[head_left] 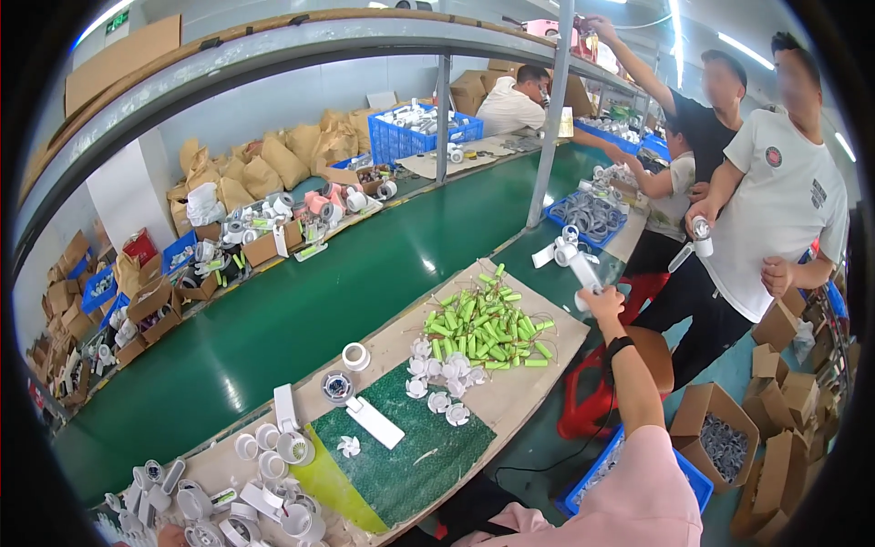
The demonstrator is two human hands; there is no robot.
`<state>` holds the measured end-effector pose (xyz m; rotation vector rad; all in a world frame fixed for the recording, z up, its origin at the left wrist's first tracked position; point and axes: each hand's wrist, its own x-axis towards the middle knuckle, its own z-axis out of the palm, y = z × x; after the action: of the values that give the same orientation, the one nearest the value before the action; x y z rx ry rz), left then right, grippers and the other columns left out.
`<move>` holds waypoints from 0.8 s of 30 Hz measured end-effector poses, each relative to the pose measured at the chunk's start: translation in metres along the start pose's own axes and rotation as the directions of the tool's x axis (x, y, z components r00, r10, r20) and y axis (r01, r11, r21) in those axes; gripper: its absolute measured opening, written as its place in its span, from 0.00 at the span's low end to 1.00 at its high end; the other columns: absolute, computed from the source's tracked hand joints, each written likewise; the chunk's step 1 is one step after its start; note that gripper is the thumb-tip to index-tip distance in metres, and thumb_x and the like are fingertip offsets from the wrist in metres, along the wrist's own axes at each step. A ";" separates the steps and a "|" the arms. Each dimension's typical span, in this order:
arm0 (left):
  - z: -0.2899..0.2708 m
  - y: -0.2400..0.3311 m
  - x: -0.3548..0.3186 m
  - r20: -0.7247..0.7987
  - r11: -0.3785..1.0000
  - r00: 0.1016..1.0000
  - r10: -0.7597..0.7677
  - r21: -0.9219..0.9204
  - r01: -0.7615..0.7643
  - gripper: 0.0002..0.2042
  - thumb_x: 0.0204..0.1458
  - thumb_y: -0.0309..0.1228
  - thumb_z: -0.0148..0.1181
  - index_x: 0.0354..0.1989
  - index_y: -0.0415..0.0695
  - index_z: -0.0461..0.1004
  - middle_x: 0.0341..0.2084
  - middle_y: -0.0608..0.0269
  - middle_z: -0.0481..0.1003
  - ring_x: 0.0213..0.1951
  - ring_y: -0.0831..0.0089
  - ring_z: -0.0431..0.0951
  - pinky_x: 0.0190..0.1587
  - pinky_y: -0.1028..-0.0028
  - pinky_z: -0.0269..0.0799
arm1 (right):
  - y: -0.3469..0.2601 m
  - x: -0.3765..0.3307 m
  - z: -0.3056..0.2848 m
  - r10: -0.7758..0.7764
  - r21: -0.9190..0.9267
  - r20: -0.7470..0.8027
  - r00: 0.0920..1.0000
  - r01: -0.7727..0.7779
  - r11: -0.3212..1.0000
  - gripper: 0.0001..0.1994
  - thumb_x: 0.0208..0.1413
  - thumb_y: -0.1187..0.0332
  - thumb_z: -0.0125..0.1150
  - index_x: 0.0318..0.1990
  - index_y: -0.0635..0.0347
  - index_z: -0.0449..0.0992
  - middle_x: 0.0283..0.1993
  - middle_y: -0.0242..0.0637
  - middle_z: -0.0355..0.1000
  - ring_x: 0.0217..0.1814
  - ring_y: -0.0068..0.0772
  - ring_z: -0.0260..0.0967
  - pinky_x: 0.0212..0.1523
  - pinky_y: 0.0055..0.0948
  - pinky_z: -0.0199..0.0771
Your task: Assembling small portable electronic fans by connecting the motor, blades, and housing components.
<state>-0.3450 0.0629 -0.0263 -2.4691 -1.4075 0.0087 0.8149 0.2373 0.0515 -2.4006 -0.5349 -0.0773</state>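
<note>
White, long-handled plastic fan body (pixel 583 268) gripped in right hand (pixel 603 303) off right edge of brown cardboard-covered tabletop (pixel 524 394); best kept steady, unknocked. Left hand's (pixel 171 537) grip cannot be told.

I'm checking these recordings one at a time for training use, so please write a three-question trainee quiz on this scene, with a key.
1. What does the person's right hand hold?
2. True or false: the green battery cells are heaped inside a blue crate.
3. Which lies on the dark green mat? A) a cardboard box; B) a white fan impeller; C) a red stool.

Key: 1. A white handheld-fan body. 2. False; they lie loose on the tan sheet. 3. B.
</note>
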 end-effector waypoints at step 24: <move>-0.055 0.005 0.074 0.623 0.782 0.779 -0.069 -0.452 0.430 0.10 0.41 0.24 0.52 0.33 0.38 0.73 0.33 0.57 0.74 0.35 0.64 0.73 0.40 0.67 0.70 | -0.007 -0.069 0.037 -0.040 -0.098 -0.177 0.983 0.023 0.995 0.35 0.32 0.43 0.65 0.45 0.60 0.72 0.46 0.42 0.65 0.52 0.45 0.58 0.46 0.46 0.57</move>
<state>-0.2944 0.1087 0.0354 -2.8516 -2.3153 0.3615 0.7459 0.2406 0.0137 -2.4473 -0.4945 -0.3368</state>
